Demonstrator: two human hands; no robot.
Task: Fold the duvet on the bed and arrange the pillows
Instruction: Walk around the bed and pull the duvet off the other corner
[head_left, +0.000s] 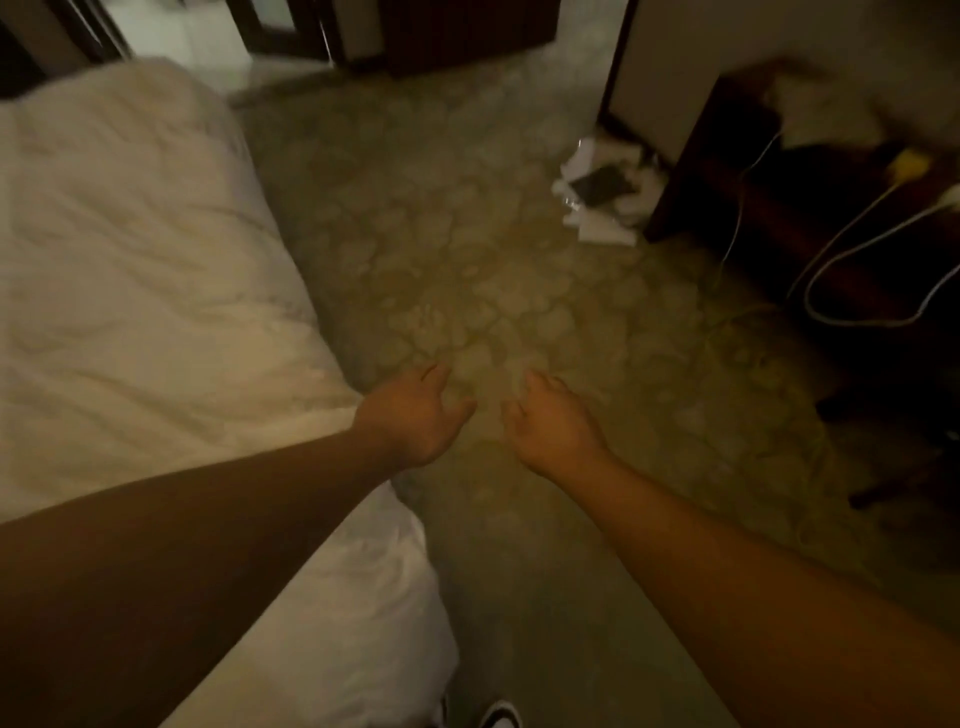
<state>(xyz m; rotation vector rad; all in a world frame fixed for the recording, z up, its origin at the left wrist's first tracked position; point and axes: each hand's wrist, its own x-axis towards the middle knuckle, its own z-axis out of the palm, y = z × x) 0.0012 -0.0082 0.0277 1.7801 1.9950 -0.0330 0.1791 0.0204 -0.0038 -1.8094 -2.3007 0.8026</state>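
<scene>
Both hands (415, 415) (553, 423) empty beside white duvet (130, 270).

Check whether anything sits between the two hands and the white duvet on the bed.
Nothing visible does. The left hand hangs open right at the edge of the rumpled white duvet, and the right hand is open beside it over bare patterned floor. No pillows are in view.

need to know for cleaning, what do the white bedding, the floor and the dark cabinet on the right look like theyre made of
Bedding: soft matte white fabric, probably cotton or a blend; it creases and puffs.
Floor: looks like beige carpet with a repeating scallop pattern, dull with no glare, though blur leaves patterned hard flooring possible.
Cabinet: dark reddish-brown wood or wood veneer, slightly glossy; too dim to tell which.
</scene>
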